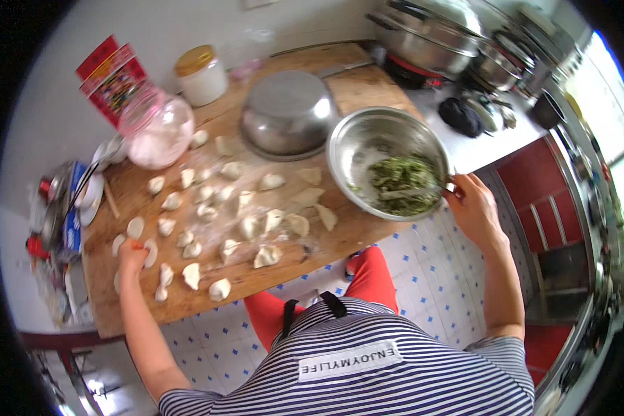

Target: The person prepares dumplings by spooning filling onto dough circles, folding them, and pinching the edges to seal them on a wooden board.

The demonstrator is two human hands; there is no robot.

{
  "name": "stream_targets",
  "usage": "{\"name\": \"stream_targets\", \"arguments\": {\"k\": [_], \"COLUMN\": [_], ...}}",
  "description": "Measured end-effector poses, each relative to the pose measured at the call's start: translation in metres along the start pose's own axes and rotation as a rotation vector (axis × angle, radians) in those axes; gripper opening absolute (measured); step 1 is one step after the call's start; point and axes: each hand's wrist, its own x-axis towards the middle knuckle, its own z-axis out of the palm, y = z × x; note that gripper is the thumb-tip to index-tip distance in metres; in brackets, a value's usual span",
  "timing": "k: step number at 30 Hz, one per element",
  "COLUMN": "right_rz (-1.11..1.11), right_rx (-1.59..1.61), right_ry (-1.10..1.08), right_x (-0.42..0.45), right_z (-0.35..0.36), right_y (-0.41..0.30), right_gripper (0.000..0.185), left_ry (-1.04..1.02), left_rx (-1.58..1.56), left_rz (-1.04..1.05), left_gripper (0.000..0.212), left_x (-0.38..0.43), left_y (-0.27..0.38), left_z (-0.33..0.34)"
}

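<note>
My right hand [470,205] grips the end of a spoon-like utensil [411,192] at the near right rim of a stainless steel bowl [351,171]. The utensil rests in chopped green filling [403,174] that covers part of the bowl's bottom. Over at the table's left end, my left hand [132,256] reaches down among flat round dough wrappers [135,227]. Its fingers are at a wrapper [150,253], but whether they hold it cannot be told. Several folded dumplings [268,256] and lumps of dough [220,289] lie between my hands on the floured wooden table [312,260].
Behind the dumplings stand an upturned metal basin [288,112], a pink-tinted clear container [161,132] and a white jar with a yellow lid [202,78]. A large steel pot [426,44] is at the back right. Dishes [89,200] and a thin stick [111,197] sit at the left edge.
</note>
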Motion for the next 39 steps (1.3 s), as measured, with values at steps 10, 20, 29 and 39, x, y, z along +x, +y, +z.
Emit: {"name": "stream_targets", "arguments": {"k": [10, 20, 29, 39], "right_rz": [-0.222, -0.301, -0.473, -0.407], "right_rx": [-0.144, -0.226, -0.212, -0.209], "right_ry": [-0.208, -0.411, -0.264, -0.235], "right_x": [0.026, 0.056, 0.043, 0.036], "right_z": [-0.008, 0.005, -0.011, 0.006], "right_y": [0.006, -0.041, -0.036, -0.012], "right_gripper": [0.02, 0.014, 0.013, 0.011], "left_ry": [0.032, -0.138, -0.073, -0.373], "left_rx": [-0.134, -0.259, -0.948, -1.359], "left_rz": [0.11, -0.18, -0.093, 0.096], "left_gripper": [0.01, 0.005, 0.015, 0.025], "left_x": [0.019, 0.005, -0.021, -0.083], "left_y": [-0.04, -0.02, -0.021, 0.09], "left_z": [0.001, -0.011, -0.025, 0.007]}}
